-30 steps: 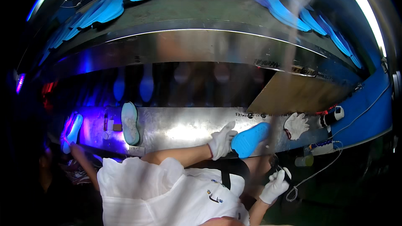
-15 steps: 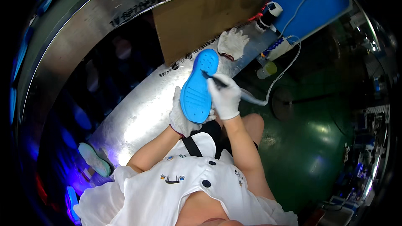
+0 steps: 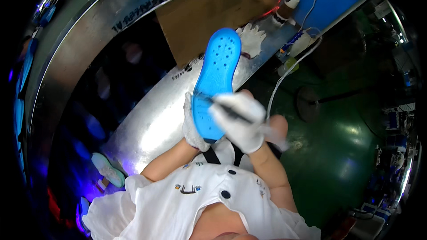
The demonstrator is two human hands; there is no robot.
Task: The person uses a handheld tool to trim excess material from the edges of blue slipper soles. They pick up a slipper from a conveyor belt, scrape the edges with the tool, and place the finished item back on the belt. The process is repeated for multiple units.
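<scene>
A bright blue shoe sole (image 3: 218, 71) is held tilted up over my lap, with small holes in its far half and ridges toward the heel. My left hand (image 3: 191, 126), in a white glove, grips the sole from beneath along its left side and heel; most of those fingers are hidden behind it. In my gloved right hand (image 3: 244, 129) is a slim dark brush (image 3: 233, 113), closed between the fingers. Its dark tip lies across the sole's middle, just above the ridges. Hand and brush are smeared by motion, and a pale, blurred tail end sticks out behind the hand.
Beyond the sole are a metal tabletop (image 3: 155, 126), a brown cardboard sheet (image 3: 195, 26) and a loose white glove (image 3: 252, 39). A white-and-dark device (image 3: 290, 2) and a pale cable (image 3: 284, 78) lie to the right. A pale green shoe (image 3: 107, 169) sits at left.
My right hand and the brush have moved from the sole's far half toward me, to its middle. The sole has turned more upright and appears larger, closer to the camera.
</scene>
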